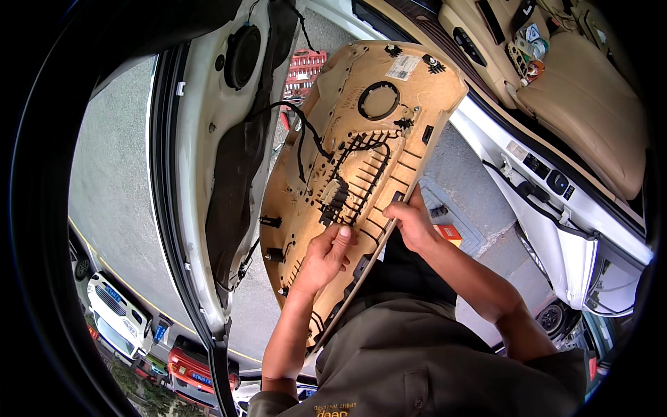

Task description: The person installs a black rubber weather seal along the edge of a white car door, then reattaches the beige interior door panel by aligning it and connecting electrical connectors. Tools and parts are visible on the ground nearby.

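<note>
A tan car door trim panel (379, 167) is tilted in front of me, its back side up, with black ribs, clips and a round speaker ring (379, 101). My right hand (415, 221) grips its right edge, thumb on the back face and fingers behind. Low on the panel, my left hand (326, 256) is closed, thumb pressed toward curled fingers beside a black switch module (336, 198); whatever those fingers hold is hidden. A black wiring harness (306, 124) runs from the panel to the stripped white car door (194, 153) on the left.
The car's open doorway shows a beige seat (590, 104) on the right. A red tool case (304, 66) lies on the ground beyond the panel. An orange box (448, 233) sits by a grey tray (467, 221) to the right. Parked cars (114, 316) stand lower left.
</note>
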`<state>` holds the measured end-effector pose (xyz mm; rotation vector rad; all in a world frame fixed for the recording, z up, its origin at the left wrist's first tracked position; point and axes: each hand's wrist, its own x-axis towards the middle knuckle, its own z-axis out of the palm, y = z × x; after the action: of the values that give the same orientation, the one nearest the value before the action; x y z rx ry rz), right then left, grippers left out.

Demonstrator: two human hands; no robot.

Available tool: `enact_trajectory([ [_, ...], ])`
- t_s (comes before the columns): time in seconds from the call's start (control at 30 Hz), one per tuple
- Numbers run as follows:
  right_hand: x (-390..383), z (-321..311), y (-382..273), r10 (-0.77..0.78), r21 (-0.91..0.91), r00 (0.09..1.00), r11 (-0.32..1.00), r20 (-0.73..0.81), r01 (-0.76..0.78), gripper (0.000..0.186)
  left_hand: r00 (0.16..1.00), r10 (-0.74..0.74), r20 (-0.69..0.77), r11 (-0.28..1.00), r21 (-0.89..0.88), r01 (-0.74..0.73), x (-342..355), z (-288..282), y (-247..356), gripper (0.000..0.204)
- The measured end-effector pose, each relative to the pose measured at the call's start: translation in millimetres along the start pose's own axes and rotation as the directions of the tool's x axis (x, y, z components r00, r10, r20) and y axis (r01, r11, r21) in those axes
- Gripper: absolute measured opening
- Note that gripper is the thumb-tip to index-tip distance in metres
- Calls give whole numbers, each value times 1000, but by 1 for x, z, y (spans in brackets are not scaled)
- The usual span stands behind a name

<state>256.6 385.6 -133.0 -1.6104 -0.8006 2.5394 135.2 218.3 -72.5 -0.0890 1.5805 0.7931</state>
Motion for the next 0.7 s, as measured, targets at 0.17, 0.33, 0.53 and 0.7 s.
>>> enact_trajectory([
  [0.17,0,-3,-8,-1,0,993,1000,121,1,85,870,57,-489,983,-124,-134,99,-59,-76,40],
  [0.33,-1,-10,0,-1,-67,989,998,145,11,91,887,96,-451,992,-32,-124,152,-66,-80,44],
  [0.53,-8,-13,9,33,-27,994,999,99,-31,80,908,15,-419,980,-174,-97,160,-79,-85,29],
  [0.7,-13,-21,13,81,-35,996,996,-21,-82,77,956,-52,-289,844,-525,-112,138,-93,-67,29],
])
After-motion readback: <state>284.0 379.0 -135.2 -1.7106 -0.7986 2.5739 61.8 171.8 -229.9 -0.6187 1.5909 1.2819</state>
